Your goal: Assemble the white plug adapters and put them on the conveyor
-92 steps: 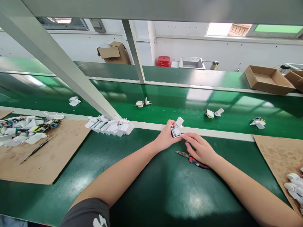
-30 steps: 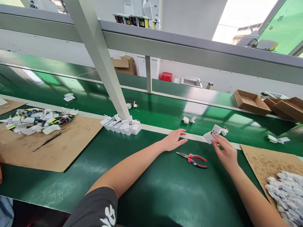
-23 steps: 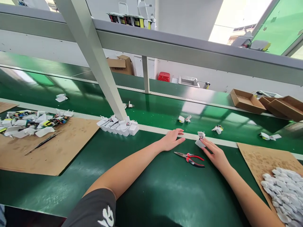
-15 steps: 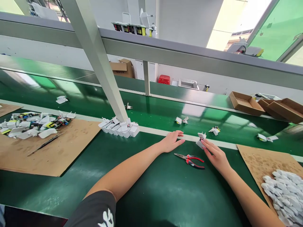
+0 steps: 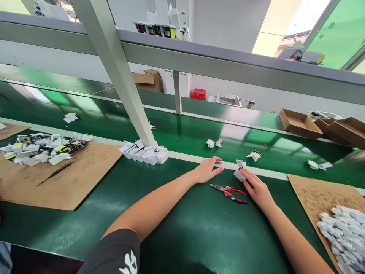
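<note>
My left hand (image 5: 208, 170) rests on the green bench beside the pale edge strip, fingers relaxed and holding nothing. My right hand (image 5: 255, 188) has its fingertips on a white plastic charger casing (image 5: 239, 170), which stands tilted at the strip with a small circuit board showing inside. Red-and-black needle-nose pliers (image 5: 228, 193) lie on the bench between my hands, just below my right fingers and touching neither hand.
A row of white casings (image 5: 144, 155) lines the strip by a diagonal steel post (image 5: 115, 68). Piled casings and boards lie on cardboard (image 5: 85, 179) at left, white parts on cardboard (image 5: 308, 190) at right. Loose parts (image 5: 253, 155) sit on the green conveyor belt (image 5: 194, 131).
My left hand no longer holds the casing. My right hand has it now, brought down from the belt to the strip. Parts on the belt have drifted left.
</note>
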Tool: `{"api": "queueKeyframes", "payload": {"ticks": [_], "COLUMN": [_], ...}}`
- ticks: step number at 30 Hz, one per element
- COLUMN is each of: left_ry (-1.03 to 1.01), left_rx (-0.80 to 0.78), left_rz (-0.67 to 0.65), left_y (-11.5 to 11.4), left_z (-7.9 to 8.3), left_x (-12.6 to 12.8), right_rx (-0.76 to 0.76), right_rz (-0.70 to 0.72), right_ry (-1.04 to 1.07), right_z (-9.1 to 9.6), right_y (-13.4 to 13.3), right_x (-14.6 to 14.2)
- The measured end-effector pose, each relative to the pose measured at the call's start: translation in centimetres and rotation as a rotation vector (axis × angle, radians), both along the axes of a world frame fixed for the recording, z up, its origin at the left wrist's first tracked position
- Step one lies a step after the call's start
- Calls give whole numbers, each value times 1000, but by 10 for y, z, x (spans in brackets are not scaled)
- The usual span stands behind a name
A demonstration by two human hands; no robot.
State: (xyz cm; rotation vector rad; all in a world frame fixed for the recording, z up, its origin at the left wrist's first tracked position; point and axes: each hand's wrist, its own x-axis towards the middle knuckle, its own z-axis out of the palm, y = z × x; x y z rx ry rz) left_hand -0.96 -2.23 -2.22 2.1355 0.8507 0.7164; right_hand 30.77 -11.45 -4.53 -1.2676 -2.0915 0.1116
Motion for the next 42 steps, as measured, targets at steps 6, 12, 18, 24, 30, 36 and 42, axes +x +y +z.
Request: {"api": "queueKeyframes", "payload": {"ticks": [6,12,18,24,30,36,42], "left_ry": [13,26,57,70,78,88,83], "left_rx": [3,1,-6,-11,-7,2,12], "left_rz": [-2,1,3,5,6,7,9], "left_y": [-1,-2,-2,-1,-1,0,0], "left_z": [1,2,3,0,-1,-1,-4], "left_x": [-1,-2,-3,-3,-4,-4,-3], "right_rx": [-118,-196,-356,-449,-498,-510,-475], "right_rz": [23,-70,-163,-209,-217,-220,-216], "right_ry": [191,487,883,1162,1260,1285,1237], "right_z": [8,6,-3,-6,-3,-4,-1], "right_y": [-4,-3,14,20,21,22,22], "right_x": [-4,-4,20,34,35,39,40]}}
